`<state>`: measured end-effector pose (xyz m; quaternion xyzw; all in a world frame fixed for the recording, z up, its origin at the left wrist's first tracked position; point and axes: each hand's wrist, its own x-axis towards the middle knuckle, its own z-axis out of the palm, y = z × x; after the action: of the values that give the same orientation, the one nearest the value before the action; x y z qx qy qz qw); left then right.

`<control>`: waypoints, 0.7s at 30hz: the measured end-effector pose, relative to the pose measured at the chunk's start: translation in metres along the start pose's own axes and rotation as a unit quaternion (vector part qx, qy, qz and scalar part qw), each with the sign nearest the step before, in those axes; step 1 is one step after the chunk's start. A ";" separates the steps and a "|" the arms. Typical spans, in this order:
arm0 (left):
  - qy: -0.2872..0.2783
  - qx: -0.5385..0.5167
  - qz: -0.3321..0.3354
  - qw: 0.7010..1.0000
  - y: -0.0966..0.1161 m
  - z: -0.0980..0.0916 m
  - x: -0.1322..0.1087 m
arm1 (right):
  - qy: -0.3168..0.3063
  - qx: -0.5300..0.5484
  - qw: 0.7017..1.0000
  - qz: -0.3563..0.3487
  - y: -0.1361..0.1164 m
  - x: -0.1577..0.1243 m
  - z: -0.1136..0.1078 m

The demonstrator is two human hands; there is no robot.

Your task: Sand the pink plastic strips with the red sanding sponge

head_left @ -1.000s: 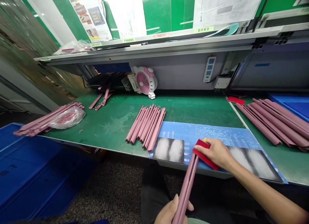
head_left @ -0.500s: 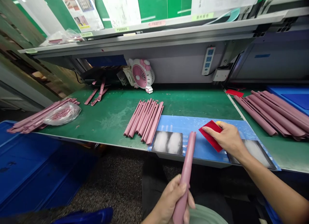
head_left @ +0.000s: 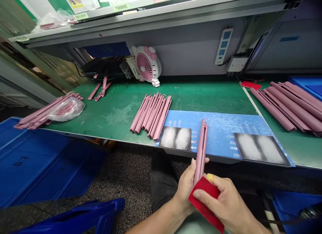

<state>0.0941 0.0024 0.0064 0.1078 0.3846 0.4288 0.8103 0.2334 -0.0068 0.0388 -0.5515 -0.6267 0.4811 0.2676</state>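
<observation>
My left hand (head_left: 185, 188) is closed around the near end of a long pink plastic strip (head_left: 201, 146), whose far end reaches over the blue mat (head_left: 218, 133). Just in front of my body, my right hand (head_left: 226, 203) grips a flat red scraper card (head_left: 205, 202) and presses its edge against the strip's near end. A yellow cot covers one right fingertip.
A row of pink strips (head_left: 152, 114) lies on the green bench (head_left: 120, 109) left of the mat. More long pink strips (head_left: 289, 104) are piled at right, others with a plastic bag (head_left: 64, 109) at left. A pink fan (head_left: 147, 66) stands at the back. Blue crates (head_left: 37, 163) sit below left.
My right hand brought the red card from the mat back toward my body to the strip's near end. The strip has turned over, its channel side now showing. The camera tilted down.
</observation>
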 end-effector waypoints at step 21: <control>-0.082 0.016 -0.025 0.996 -0.005 -0.028 -0.018 | 0.066 -0.236 0.969 -0.011 0.002 0.087 -0.055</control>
<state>0.0716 -0.0191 -0.0056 0.1454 0.3263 0.3917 0.8480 0.2601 0.0924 0.0413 -0.6226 -0.7096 0.2789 0.1763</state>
